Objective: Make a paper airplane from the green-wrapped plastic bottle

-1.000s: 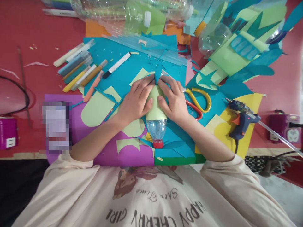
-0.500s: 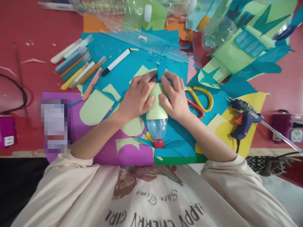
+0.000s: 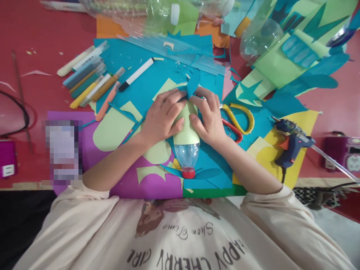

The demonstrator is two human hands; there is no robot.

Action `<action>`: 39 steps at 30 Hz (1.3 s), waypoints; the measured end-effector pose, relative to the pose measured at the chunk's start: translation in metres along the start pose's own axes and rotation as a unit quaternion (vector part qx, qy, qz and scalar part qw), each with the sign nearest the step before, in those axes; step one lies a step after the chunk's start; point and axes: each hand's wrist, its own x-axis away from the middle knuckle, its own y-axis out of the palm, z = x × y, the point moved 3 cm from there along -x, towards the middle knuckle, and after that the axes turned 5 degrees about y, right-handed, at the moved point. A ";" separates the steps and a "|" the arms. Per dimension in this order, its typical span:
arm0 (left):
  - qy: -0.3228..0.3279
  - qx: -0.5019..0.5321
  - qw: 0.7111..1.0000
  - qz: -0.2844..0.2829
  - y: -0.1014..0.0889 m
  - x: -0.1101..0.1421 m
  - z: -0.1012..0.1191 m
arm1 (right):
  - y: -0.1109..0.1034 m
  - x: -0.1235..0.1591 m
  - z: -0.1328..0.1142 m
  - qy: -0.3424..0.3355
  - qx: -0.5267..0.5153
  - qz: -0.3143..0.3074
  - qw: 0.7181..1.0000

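Note:
A clear plastic bottle [image 3: 187, 154] with a red cap lies on the papers, its cap towards me. Light green paper [image 3: 186, 131] wraps its body. My left hand [image 3: 165, 116] rests closed round the bottle's left side, and my right hand [image 3: 207, 112] curves round its right side. Between the fingertips, at the far end, a blue paper strip [image 3: 192, 85] sticks up; which fingers press it I cannot tell. Scissors with yellow and red handles [image 3: 242, 119] lie just beyond my right hand, their blades mostly hidden. Blue paper leaf shapes [image 3: 208, 173] lie by the cap.
Several markers [image 3: 87, 77] lie at the left, with a white marker [image 3: 137, 74] nearer the middle. A glue gun [image 3: 292, 144] rests on yellow paper [image 3: 305, 127] at the right. Clear bottles [image 3: 159, 18] and a green paper-covered craft piece [image 3: 278, 62] stand at the back. A pixelated phone-like object [image 3: 64, 150] lies left.
Both hands stay round the paper-wrapped bottle, with small finger shifts near the blue strip. The strip leans slightly more to the right. The whole view has shifted a little.

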 end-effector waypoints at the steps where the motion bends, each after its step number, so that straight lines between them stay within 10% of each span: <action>1: 0.008 -0.001 1.000 0.009 -0.001 0.000 0.001 | 0.000 0.000 -0.001 -0.003 -0.005 0.007 1.000; 14: -0.213 0.163 0.962 -0.059 0.003 0.000 -0.017 | 0.011 -0.004 0.014 0.041 -0.094 -0.043 0.994; 39: -0.139 0.179 0.974 -0.010 0.002 0.006 -0.016 | 0.015 0.004 0.008 0.026 -0.177 0.054 0.982</action>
